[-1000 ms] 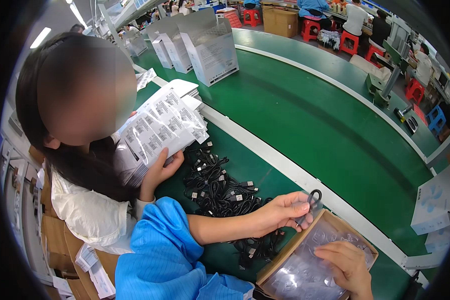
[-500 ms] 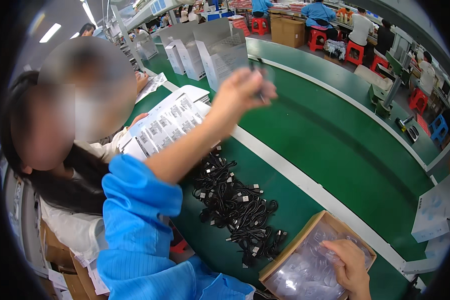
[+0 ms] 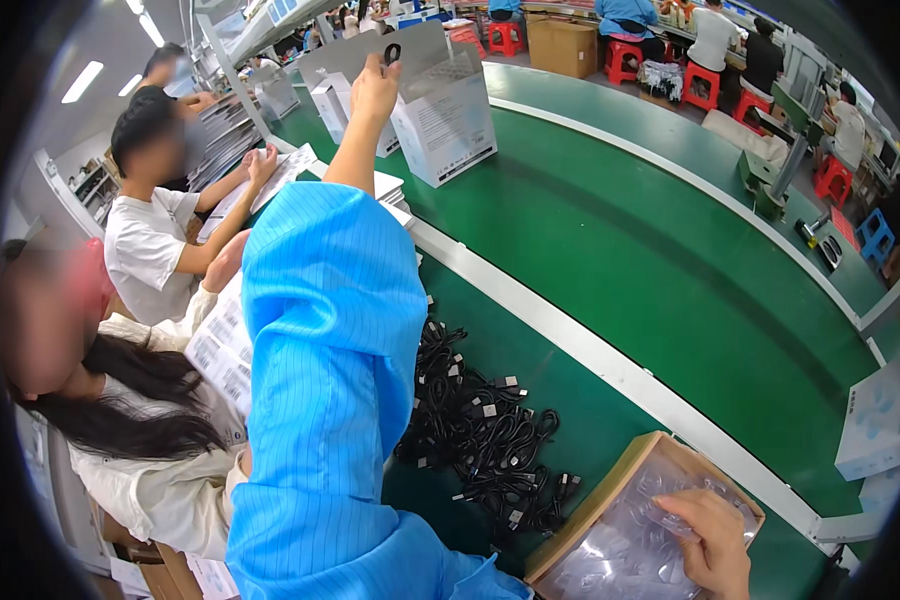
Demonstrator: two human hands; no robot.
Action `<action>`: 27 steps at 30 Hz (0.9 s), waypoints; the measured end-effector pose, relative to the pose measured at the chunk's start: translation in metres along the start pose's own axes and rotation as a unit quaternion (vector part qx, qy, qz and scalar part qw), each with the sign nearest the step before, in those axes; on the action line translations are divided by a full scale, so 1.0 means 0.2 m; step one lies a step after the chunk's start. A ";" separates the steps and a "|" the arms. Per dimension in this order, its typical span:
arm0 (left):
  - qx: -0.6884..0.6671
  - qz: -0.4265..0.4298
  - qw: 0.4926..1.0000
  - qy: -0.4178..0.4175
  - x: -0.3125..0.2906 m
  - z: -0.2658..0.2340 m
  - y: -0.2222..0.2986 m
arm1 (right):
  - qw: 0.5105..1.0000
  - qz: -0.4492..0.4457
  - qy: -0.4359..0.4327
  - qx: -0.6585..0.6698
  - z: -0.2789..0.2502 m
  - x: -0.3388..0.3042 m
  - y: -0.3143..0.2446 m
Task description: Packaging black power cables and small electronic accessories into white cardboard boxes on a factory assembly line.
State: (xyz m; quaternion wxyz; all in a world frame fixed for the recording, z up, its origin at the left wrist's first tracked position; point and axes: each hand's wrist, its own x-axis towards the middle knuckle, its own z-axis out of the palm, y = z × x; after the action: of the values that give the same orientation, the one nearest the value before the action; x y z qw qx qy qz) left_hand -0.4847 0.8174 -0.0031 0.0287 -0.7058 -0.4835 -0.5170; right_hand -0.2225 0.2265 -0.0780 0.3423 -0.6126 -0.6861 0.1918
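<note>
My left hand (image 3: pixel 374 92) is stretched far forward in a blue sleeve, level with the tops of the open white cartons. Its fingers pinch a small coiled black cable (image 3: pixel 393 52), whose loop sticks up above them. The nearest carton (image 3: pixel 445 135) stands just right of that hand, its flap raised. At the lower right my right hand (image 3: pixel 715 540) reaches into a cardboard box (image 3: pixel 595 505) full of clear plastic pieces (image 3: pixel 610 550), with a clear piece (image 3: pixel 675 520) between thumb and fingers. A heap of black USB cables (image 3: pixel 485 420) lies on the green table between my arms.
A white rail (image 3: pixel 560 320) divides the table from the green conveyor belt (image 3: pixel 660 270). Two people sit to my left; the nearer one (image 3: pixel 160 400) holds printed sheets. White cartons (image 3: pixel 875 420) stand at the far right. Red stools and other workers are across the belt.
My left hand has moved forward and left with the cable, up to the open cartons. My right hand stays at the box of clear pieces. The nearer person's sheets have shifted toward them.
</note>
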 end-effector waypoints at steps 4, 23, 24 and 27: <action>0.072 0.029 0.996 0.045 -0.14 -0.20 -0.15 | 0.999 -0.022 -0.020 0.019 0.02 0.03 0.03; 0.196 0.154 0.960 -0.125 -0.11 -0.29 -0.19 | 0.999 -0.032 -0.004 0.014 0.02 0.02 0.03; 0.143 0.104 0.977 -0.115 -0.12 -0.27 -0.19 | 1.000 -0.028 -0.002 0.009 0.02 0.02 0.02; 0.034 0.002 0.995 -0.094 -0.13 -0.24 -0.18 | 1.000 -0.027 -0.001 0.004 0.00 0.01 0.01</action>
State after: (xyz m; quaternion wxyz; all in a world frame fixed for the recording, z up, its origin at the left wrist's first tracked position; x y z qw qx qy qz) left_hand -0.5438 0.7935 -0.0157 0.0082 -0.7509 -0.4997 -0.4317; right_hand -0.2211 0.2288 -0.0790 0.3492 -0.5927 -0.7016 0.1856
